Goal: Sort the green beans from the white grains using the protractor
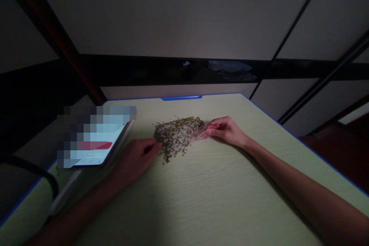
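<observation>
A loose pile of small green bean-like grains mixed with whitish grains (175,132) is spread on the pale table (201,192). My right hand (226,130) is at the pile's right edge, thumb and fingers pinched on a clear plastic bag (198,132) with some red on it. The bag's far end lies over the grains. My left hand (137,157) rests at the pile's left edge, its fingertips and thumb drawn together by the grains. Whatever it may pinch is too small to make out.
A lit phone or tablet (95,153), partly blurred out, is propped at the table's left side. A dark cable (37,167) curves in front of it. The table has a blue rim with a blue groove (182,98) at its back. Cabinet panels (173,15) stand close behind.
</observation>
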{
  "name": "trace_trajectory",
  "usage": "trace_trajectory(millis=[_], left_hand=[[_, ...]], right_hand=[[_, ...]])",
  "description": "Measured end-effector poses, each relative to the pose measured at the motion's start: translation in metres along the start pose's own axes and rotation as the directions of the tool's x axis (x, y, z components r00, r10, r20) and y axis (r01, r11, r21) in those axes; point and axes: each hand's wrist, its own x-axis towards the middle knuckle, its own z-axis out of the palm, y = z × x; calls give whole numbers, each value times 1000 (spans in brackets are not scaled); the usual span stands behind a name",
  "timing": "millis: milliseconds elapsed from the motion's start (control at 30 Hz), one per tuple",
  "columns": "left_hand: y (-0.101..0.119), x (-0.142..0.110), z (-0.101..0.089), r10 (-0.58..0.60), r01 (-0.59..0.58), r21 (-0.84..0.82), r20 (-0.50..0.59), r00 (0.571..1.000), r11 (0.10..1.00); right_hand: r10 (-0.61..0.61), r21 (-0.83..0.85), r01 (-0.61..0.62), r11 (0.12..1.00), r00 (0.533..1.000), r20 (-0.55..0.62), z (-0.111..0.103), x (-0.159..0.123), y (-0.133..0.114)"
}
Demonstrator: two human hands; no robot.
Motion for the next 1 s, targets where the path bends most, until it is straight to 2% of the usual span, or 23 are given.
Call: trace_trajectory(millis=[167,567,833,1000], left_hand=[[-1,0,0,9,-9,-7,1,1000,1000],[-1,0,0,3,-3,17,-3,1000,1000],[-1,1,1,2,-2,22,10,1000,1000],[-3,0,1,8,-8,15,17,1000,1000]], right_hand=[[28,28,-30,999,997,69,-5,-3,-1],[-13,45,11,999,999,52,-3,-1,1],[67,100,-80,992,990,127,-5,-4,-2],[66,135,-72,988,996,53,-3,-4,-2]])
